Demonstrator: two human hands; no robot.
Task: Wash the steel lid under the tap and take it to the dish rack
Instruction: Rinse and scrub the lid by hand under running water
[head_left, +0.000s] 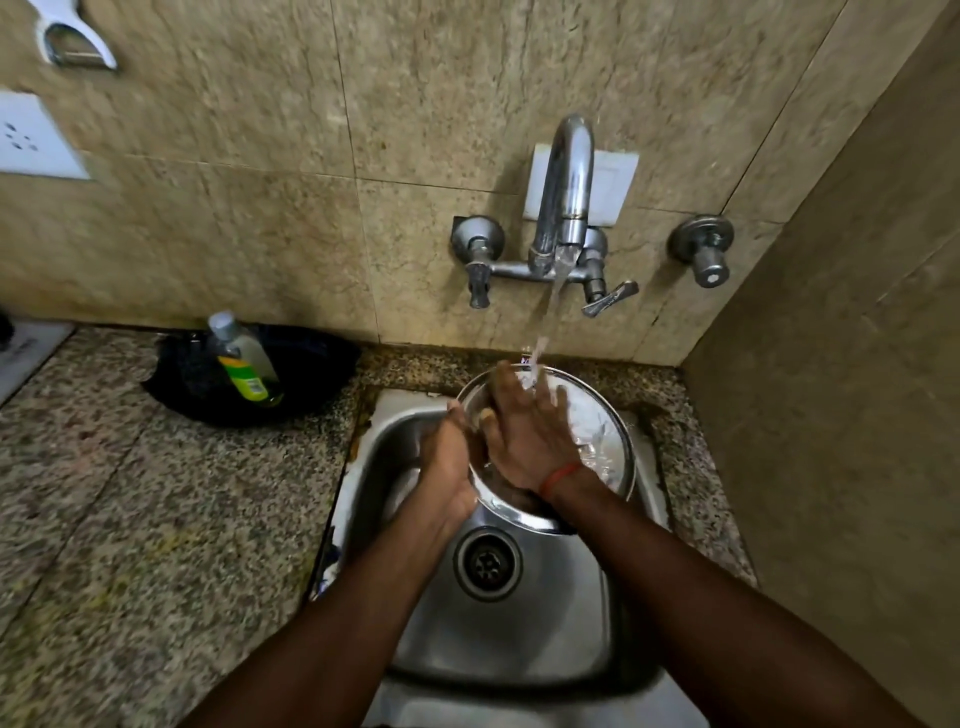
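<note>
Between the two hands, over the sink (545, 623), the steel lid (597, 431) tilts under the tap (569, 171), left hand (449, 467) gripping its rim, right hand (524, 431) spread flat inside, where wet steel could slip and drop.

Shiny wet steel lid (597, 431), brushed metal sink (545, 634), glossy chrome tap (569, 182), speckled granite counter (171, 519).

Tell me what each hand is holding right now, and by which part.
The left hand grips the steel lid by its left rim, over the sink. The right hand lies flat on the lid's face under the water stream, not gripping.
</note>
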